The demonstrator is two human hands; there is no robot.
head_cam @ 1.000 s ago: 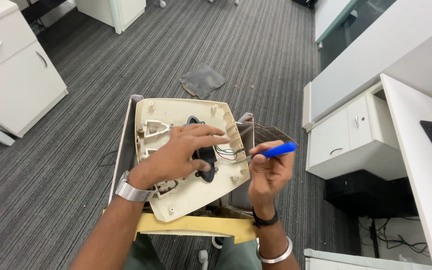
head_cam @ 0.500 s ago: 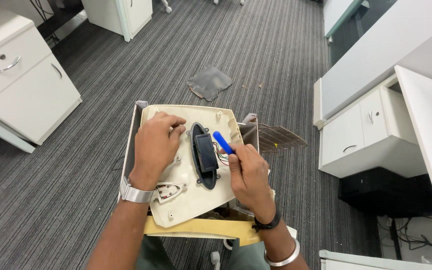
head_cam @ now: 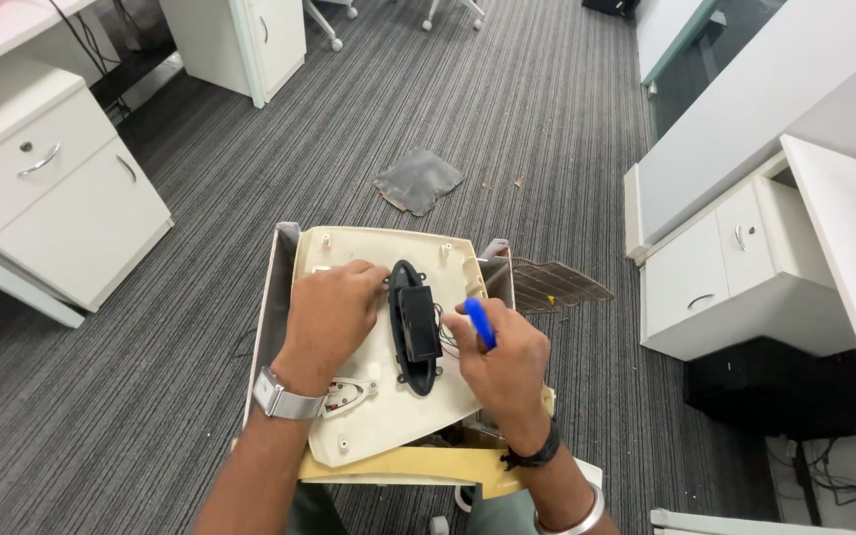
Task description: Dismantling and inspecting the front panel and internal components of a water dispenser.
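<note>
A cream plastic housing cover point(head_cam: 388, 396) lies inside-up on my lap, over a box-like base point(head_cam: 271, 297). A black oval part point(head_cam: 415, 327) with a rectangular block sits in its middle, with thin wires beside it. My left hand point(head_cam: 334, 312), a metal watch on its wrist, presses flat on the cover's left half, fingertips at the black part's upper edge. My right hand point(head_cam: 502, 362) grips a blue-handled tool point(head_cam: 480, 322), probably a screwdriver, its tip hidden near the wires to the right of the black part.
White drawer cabinet point(head_cam: 61, 198) stands at the left, another white cabinet point(head_cam: 735, 267) under a desk at the right. A grey cloth-like piece point(head_cam: 418, 180) and a flat grille panel point(head_cam: 559, 285) lie on the striped carpet beyond the housing.
My left hand slid from the cover's upper left toward the black part. My right hand turned the blue tool from pointing sideways to pointing down beside the wires. The view moved closer.
</note>
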